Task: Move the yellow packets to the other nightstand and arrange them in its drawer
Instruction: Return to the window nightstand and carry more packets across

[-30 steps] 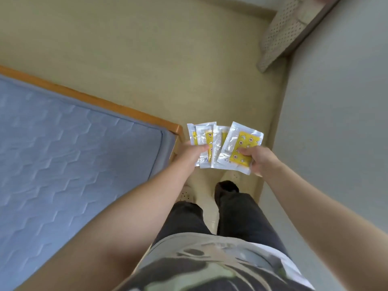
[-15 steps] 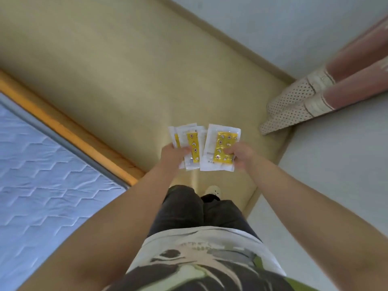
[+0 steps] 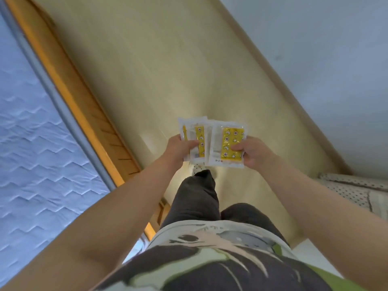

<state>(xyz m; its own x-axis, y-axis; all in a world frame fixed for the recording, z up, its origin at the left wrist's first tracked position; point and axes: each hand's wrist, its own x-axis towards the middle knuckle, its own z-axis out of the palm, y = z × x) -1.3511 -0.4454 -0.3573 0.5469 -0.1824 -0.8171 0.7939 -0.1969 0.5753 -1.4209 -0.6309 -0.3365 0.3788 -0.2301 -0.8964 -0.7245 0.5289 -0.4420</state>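
Observation:
Several yellow packets (image 3: 225, 141) in clear wrappers are fanned out in front of me at waist height, over the floor. My left hand (image 3: 181, 148) grips the left part of the fan, thumb across a packet. My right hand (image 3: 253, 152) pinches the rightmost packet by its lower right side. No nightstand or drawer is in view.
A bed with a blue quilted mattress (image 3: 37, 148) and an orange wooden frame (image 3: 84, 106) runs along my left. Beige floor (image 3: 168, 70) stretches ahead. A pale wall (image 3: 327, 70) lies to the right, with a dotted curtain hem (image 3: 354, 190) at its foot.
The view has swung around the bed's corner; the bed frame now runs along my left and the curtain hem has dropped to the right edge. Both hands keep hold of the packets.

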